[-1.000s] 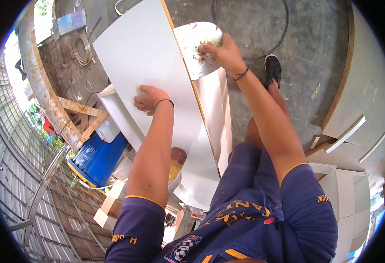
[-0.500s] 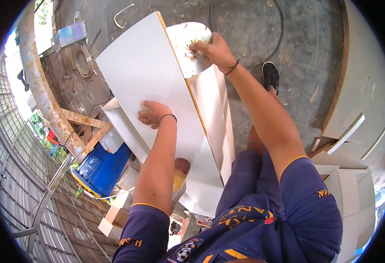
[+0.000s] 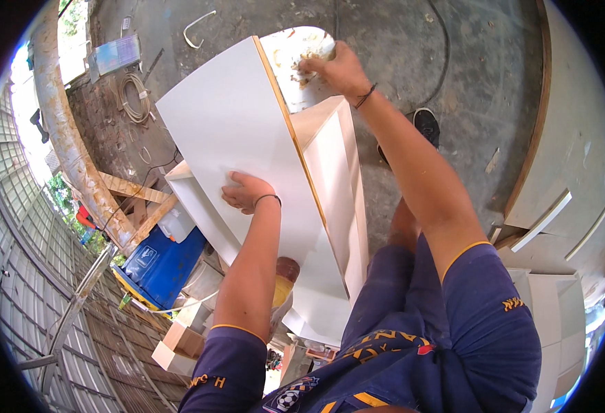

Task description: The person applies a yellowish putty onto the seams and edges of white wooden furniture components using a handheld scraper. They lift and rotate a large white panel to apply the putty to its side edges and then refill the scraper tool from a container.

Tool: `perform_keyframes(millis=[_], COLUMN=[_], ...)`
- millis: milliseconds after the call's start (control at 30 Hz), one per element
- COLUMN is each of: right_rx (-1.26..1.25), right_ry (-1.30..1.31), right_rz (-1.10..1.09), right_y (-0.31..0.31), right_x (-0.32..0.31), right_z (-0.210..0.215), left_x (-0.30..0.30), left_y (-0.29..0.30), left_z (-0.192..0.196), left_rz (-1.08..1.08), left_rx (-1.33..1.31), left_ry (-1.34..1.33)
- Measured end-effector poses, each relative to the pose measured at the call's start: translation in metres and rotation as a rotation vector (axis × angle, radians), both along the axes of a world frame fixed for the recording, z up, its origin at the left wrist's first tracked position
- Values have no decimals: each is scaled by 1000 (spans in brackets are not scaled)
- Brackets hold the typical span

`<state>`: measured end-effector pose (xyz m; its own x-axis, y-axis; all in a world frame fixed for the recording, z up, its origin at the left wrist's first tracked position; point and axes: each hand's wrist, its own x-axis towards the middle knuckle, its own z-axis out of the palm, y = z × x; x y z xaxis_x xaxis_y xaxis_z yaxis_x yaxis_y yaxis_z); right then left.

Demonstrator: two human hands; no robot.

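Observation:
A large white panel (image 3: 220, 117) with a brown raw edge lies across a pale box-like cabinet frame (image 3: 333, 151). My left hand (image 3: 251, 193) rests on the panel's face, its fingers bent and slightly apart, with nothing visible in them. Beyond the panel's far right edge, my right hand (image 3: 343, 72) grips a white, round-cornered piece (image 3: 285, 48) spotted with brown stains. Its thumb lies over the stained surface; the fingers behind are hidden. Beside my left forearm stands a container with a brown top and yellow body (image 3: 284, 282), partly covered by the arm.
On the left are a blue barrel (image 3: 158, 265), a rusty post (image 3: 68, 138) and wooden braces (image 3: 133, 187). A coiled cable (image 3: 133, 100) lies on the floor. Large boards (image 3: 571, 124) and white cabinet parts (image 3: 557, 310) stand at the right. A dark cable (image 3: 443, 55) crosses the floor.
The panel's far end has shifted nearer to me, showing more of the frame's end. My left hand has moved slightly nearer and right. My right hand still grips the stained piece, slightly farther away.

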<state>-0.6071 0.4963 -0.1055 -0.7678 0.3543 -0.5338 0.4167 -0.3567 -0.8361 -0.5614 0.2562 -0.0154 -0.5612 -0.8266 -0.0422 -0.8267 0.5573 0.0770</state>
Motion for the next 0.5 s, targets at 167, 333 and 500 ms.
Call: perform_keyframes(millis=[167,333,500], right_rx=[-105,-45,-244], right_ry=[52,56,-1], right_rz=[-21,11,-18], right_y=[15,10,37], right_x=[-25,-32,-4], right_z=[11,-5,-40], left_x=[-1,0,2], left_y=[-3,0,2], left_z=[1,-1,-7], left_rz=[11,6,-12], left_rx=[-18,-8,-2], left_ry=[18,7,19])
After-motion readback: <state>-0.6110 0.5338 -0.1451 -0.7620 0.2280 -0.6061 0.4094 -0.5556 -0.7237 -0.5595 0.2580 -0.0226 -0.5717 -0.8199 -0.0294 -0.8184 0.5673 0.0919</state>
